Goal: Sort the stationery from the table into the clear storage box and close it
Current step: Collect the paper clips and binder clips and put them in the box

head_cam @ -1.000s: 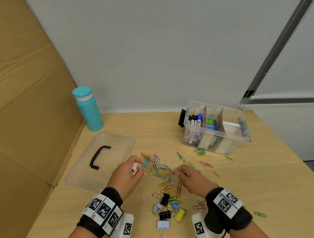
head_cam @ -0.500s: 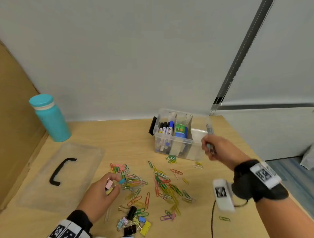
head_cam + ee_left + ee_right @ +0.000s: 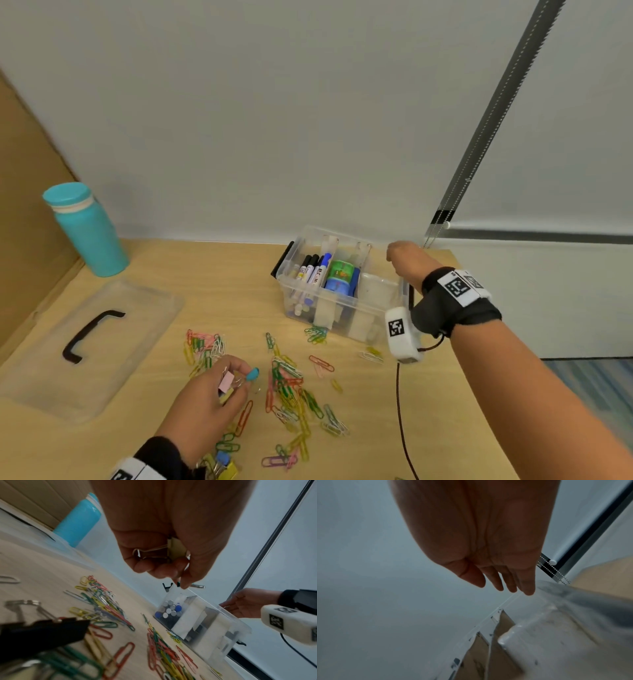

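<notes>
The clear storage box (image 3: 344, 310) stands open at the table's back, with markers (image 3: 313, 269) and tape rolls (image 3: 340, 279) in its compartments. My right hand (image 3: 402, 257) hovers over the box's right end, fingers straight and empty in the right wrist view (image 3: 501, 582). My left hand (image 3: 219, 387) is low over the table and grips several small binder clips (image 3: 227, 382), pink, yellow and blue; a yellow clip (image 3: 175, 549) shows in its curled fingers. Coloured paper clips (image 3: 291, 380) lie scattered between hand and box. More binder clips (image 3: 222, 464) lie near my left wrist.
The clear lid (image 3: 89, 346) with a black handle lies flat at the left. A teal bottle (image 3: 87, 229) stands at the back left by a cardboard panel (image 3: 24, 212). A black cable (image 3: 402, 411) hangs from my right wrist over the table.
My right hand left the paper clip pile, carried something to the box's right end and now has its fingers open and empty. The left hand kept its binder clips.
</notes>
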The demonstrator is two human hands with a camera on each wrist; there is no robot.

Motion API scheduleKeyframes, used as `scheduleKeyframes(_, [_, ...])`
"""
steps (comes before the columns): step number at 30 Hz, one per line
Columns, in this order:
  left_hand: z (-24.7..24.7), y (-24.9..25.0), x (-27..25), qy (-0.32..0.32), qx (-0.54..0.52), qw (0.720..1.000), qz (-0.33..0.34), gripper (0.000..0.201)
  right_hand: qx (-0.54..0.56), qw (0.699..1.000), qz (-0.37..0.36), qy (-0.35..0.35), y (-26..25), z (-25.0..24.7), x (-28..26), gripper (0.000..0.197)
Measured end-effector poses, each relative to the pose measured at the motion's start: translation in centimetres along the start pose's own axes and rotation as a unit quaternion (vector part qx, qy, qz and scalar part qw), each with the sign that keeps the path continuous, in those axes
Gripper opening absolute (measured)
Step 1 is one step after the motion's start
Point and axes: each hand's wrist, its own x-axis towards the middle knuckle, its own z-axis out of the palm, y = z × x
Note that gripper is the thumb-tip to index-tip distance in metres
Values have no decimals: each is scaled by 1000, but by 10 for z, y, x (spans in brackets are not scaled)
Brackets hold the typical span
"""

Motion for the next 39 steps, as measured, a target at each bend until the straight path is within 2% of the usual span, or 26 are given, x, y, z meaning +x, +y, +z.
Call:
scheduleKeyframes(1, [2,6,0,-1,7,1000,5,16,20,1000,-14,4,8,4,-6,39])
scheduleKeyframes(3, [7,22,5,-7,32,999,22,13,51,996,-36,60,31,22,-20,44])
scheduleKeyframes(6, [13,66,25,-20,98,993,59,10,-29,989,-88,113,61,56,-38,53])
scheduleKeyframes(8, [20,104,49,-18,141,986,88,12,-46,987,-98,117,71,73,-43,57])
scheduleKeyframes(11, [39,164,95,-2,214,968,130,14,-28,981,-110,158,75,87,-44,58])
scheduleKeyframes(14, [61,206,146,1,277,948,156,19,-18,977,-114,179,76,91,-45,58])
scheduleKeyframes(19, [86,234,208,-23,332,936,112,28,-24,978,-116,173,76,91,-45,63])
scheduleKeyframes(22, [95,238,225,-70,341,934,76,46,-37,978,-117,169,78,93,-44,73])
scheduleKeyframes(25, [99,237,234,-117,358,924,68,45,-40,977,-116,175,78,94,-44,75])
scheduleKeyframes(27, [95,235,237,-115,341,930,77,41,-42,976,-114,178,78,93,-43,76])
scheduleKeyframes(29, [84,232,230,-101,290,947,92,38,-37,977,-111,177,78,93,-43,75])
scheduleKeyframes(31, [68,225,213,-79,228,963,118,34,-25,977,-110,179,79,92,-43,67])
scheduleKeyframes(35, [30,190,153,-52,144,975,161,29,-9,978,-111,177,81,93,-41,57])
scheduleKeyframes(39, [-13,133,88,-23,124,983,134,24,-6,976,-124,180,85,95,-39,58])
